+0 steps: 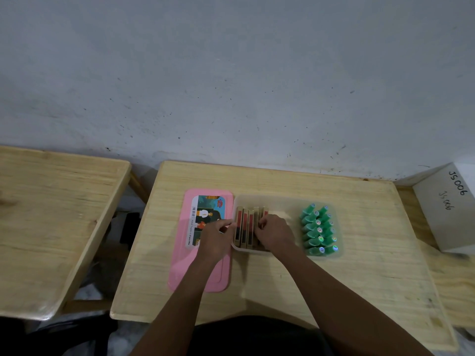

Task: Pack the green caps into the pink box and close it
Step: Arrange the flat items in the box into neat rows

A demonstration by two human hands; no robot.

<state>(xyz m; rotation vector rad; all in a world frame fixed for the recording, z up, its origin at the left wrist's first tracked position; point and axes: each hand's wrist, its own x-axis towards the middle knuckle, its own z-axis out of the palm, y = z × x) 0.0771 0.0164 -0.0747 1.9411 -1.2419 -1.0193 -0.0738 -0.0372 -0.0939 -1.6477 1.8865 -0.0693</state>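
From the head view, a translucent box (288, 201) sits on the wooden tabletop (359, 265), with its pink lid (180, 263) lying flat just to its left, label side up. The green caps (318, 231) are already inside the box, stacked in two tight rows against its right end. At the left end stands a row of thin tan-and-red packets (244, 228), set on edge.

Both hands are over these packets. The left hand (214, 240) rests across the lid with its fingertips curled against the outer packet at the box's left wall. The right hand (275, 233) is bent over the inner side of the row, fingers pinching or pressing the packets; whether it truly grips one I cannot tell.

The step in hand seems to be squaring up the contents so they sit below the rim. Packing looks all but done; the closing is not. The next move calls for freeing both hands, lifting the lid off the tabletop, lining it up over the rim and pressing it down evenly.

A white carton (442, 209) stands well apart at the right edge.
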